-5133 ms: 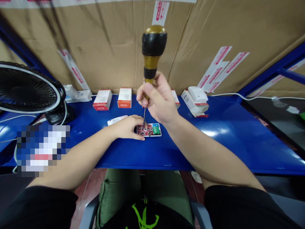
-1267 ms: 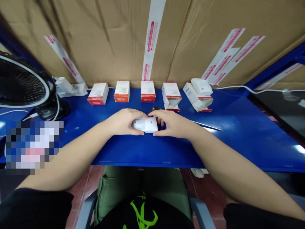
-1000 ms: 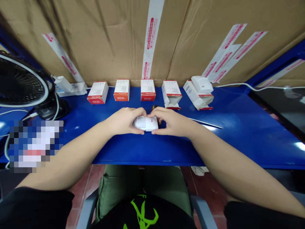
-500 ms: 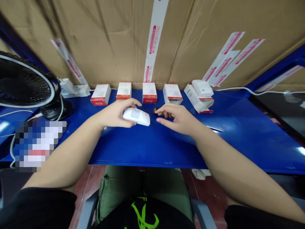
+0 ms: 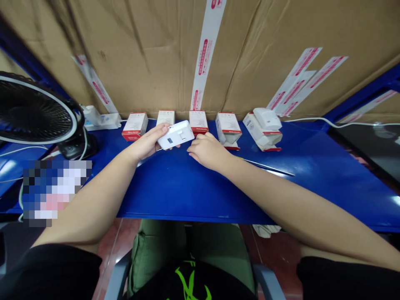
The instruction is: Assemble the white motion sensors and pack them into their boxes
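Note:
My left hand [image 5: 150,143] is closed around a white motion detector [image 5: 178,135], raised above the blue table. The detector's flat back faces me, showing a small dark slot and a recess. Just off its right end is my right hand [image 5: 206,151], knuckles up and fingers curled in; what they hold, if anything, is hidden. A screwdriver [image 5: 268,167] shows its long metal shaft and a bit of yellow right of that hand; my hand and forearm cover its handle area.
Along the back of the blue table [image 5: 175,191] stand several red-and-white boxes [image 5: 135,125]. Another detector [image 5: 267,118] rests on the rightmost open box [image 5: 258,130]. A black fan [image 5: 37,112] and a power strip [image 5: 106,121] are at left; a white cable [image 5: 343,123] runs at right.
My left hand has turned the detector from its front to its back and lifted it slightly. My right hand has moved left toward it, fingers curling in. The screwdriver's shaft shows more.

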Available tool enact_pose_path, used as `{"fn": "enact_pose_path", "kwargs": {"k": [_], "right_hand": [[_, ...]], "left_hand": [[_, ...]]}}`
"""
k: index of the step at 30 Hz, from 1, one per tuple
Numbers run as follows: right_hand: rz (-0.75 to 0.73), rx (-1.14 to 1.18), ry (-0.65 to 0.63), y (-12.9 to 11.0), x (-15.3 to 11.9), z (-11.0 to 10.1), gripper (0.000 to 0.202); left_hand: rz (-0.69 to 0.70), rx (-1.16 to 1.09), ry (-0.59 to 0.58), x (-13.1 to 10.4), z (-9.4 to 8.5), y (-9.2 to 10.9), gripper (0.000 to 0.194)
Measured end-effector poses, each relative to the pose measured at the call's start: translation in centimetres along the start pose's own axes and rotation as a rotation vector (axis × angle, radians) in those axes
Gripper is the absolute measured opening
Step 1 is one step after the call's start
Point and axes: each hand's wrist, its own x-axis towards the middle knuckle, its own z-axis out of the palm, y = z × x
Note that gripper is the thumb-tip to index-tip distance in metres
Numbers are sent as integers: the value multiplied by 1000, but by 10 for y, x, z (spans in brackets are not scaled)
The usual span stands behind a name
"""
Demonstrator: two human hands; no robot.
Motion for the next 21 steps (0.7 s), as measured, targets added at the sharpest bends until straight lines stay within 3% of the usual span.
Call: {"fn": "enact_pose_path", "kwargs": {"k": [4, 8, 11, 14, 17, 21], "right_hand": [[-33, -4, -53, -2, 9, -6, 22], [-89, -11, -2, -2, 7, -8, 22], [-75, 123, 62, 2, -5, -14, 16], [-3, 502, 148, 10, -23, -22, 12], [77, 925, 258, 17, -41, -26, 7], [118, 1247, 334, 21, -54, -22, 15]], "left_hand": [[-36, -90, -46, 1, -3, 0, 65], [-92, -136, -72, 0, -7, 0, 60], [-100, -91, -95, -3, -7, 0, 61], [1, 127, -153, -7, -1, -1, 69], [190, 442, -207, -8, 9, 0, 76], [469, 826, -266, -10, 27, 5, 71]]}}
